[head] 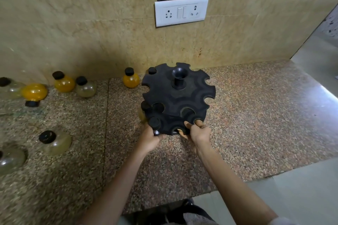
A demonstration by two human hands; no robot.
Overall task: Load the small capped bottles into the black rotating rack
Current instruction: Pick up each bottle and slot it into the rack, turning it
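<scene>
The black rotating rack [178, 97] stands on the speckled counter near the wall, with notched slots round two tiers. Black caps of loaded bottles show at its left side [155, 122] and back left [152, 70]. My left hand [149, 138] is under the lower tier's front left edge, its fingers curled round a small capped bottle there. My right hand [198, 131] grips the lower tier's front edge, fingers poking into two slots. Loose round bottles lie to the left: yellow ones [130, 78] [64, 82] [34, 92] and clear ones [86, 87] [55, 140].
The tiled wall with a white socket plate [181, 12] rises right behind the rack. More clear bottles sit at the far left edge [10, 159] [9, 86]. The counter's front edge [256, 179] runs diagonally at the lower right, with floor beyond.
</scene>
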